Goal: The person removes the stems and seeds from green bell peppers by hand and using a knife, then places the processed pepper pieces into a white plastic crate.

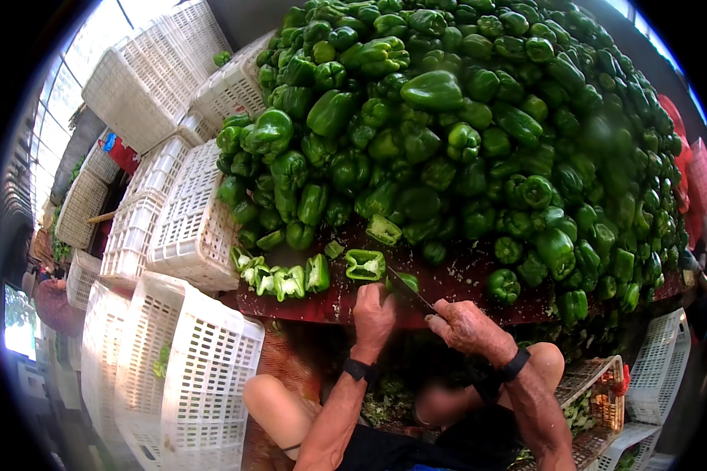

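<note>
My right hand [465, 324] grips a knife [410, 293], its dark blade slanting up and left over the red tabletop [322, 308]. A green bell pepper piece [404, 281] lies by the blade, partly behind it. My left hand [374, 315] is at the table's near edge, left of the blade, its fingers curled in; what they hold, if anything, is hidden. Just beyond its fingertips rests a cut-open bell pepper [365, 265], pale inside showing. Another cut pepper [383, 230] sits farther back. Several cut pieces [287, 282] stand in a row to the left.
A large heap of whole green bell peppers [436, 141] fills the table's far side. White plastic crates [212, 369] stand along the left, some stacked. More crates [658, 365] are at the lower right, near a basket [601, 392] with green scraps. Red netting [703, 184] hangs at the far right.
</note>
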`<state>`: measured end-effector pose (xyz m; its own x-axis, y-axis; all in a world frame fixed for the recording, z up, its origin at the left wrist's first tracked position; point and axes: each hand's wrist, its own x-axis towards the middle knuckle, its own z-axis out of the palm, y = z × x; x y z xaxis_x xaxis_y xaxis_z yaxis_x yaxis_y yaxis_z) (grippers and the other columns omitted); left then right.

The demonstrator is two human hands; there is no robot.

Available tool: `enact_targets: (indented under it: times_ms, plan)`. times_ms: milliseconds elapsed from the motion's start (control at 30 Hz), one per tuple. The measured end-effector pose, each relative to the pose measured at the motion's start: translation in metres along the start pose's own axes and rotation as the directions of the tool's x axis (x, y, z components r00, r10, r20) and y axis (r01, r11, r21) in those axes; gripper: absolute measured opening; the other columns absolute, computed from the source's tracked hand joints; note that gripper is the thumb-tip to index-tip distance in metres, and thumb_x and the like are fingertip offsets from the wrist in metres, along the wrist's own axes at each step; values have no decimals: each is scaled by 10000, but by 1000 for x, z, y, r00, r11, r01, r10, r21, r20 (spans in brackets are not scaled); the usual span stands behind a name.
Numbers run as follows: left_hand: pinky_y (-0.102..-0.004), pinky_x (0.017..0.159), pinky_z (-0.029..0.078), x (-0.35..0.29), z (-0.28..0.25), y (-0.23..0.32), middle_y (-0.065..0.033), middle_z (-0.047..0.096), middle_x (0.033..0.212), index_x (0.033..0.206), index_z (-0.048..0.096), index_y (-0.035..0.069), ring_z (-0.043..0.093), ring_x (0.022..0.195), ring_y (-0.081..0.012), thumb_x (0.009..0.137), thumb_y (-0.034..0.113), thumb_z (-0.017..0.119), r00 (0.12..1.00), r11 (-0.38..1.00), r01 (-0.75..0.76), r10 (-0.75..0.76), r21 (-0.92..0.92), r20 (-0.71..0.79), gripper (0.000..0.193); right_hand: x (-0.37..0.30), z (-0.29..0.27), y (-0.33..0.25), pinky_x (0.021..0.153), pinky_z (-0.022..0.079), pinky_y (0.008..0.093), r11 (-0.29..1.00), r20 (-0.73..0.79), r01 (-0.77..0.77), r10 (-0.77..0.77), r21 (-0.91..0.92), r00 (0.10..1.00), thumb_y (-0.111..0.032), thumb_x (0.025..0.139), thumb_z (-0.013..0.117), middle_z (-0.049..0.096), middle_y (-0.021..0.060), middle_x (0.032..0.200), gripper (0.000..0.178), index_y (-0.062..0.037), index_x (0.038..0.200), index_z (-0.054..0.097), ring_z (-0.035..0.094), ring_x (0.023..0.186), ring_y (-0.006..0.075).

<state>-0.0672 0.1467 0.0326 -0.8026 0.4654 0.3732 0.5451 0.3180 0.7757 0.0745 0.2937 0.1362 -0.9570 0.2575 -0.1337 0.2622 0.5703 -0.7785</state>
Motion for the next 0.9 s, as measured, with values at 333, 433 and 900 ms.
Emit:
enact_targets:
  times_ms: [333, 433, 900]
  plan:
    - [-440, 729, 493, 15, 6, 18, -176, 596, 906, 961, 601, 15, 585, 848, -383, 763, 4, 647, 987, 989, -145, 147, -29, 62, 204, -1, -34, -13, 578, 468, 508, 971, 16, 67, -65, -228, 998, -241, 894, 618, 595, 226, 652, 255, -12, 806, 548, 602, 665, 438]
    - [-442, 717, 493, 25, 4, 16, -177, 590, 886, 917, 603, 19, 584, 832, -378, 759, 0, 619, 979, 983, -145, 158, -108, 125, 160, 0, -32, 3, 568, 454, 508, 986, 15, 38, -36, -161, 999, -237, 888, 625, 583, 224, 634, 262, -11, 791, 535, 590, 646, 443]
    - [-453, 714, 497, 15, 7, 3, -172, 577, 871, 911, 582, 15, 577, 811, -377, 760, 0, 597, 976, 982, -188, 190, -29, 107, 152, 31, 15, 43, 591, 490, 488, 970, 56, 110, -100, -215, 993, -248, 901, 606, 607, 217, 678, 245, -16, 836, 562, 610, 665, 418]
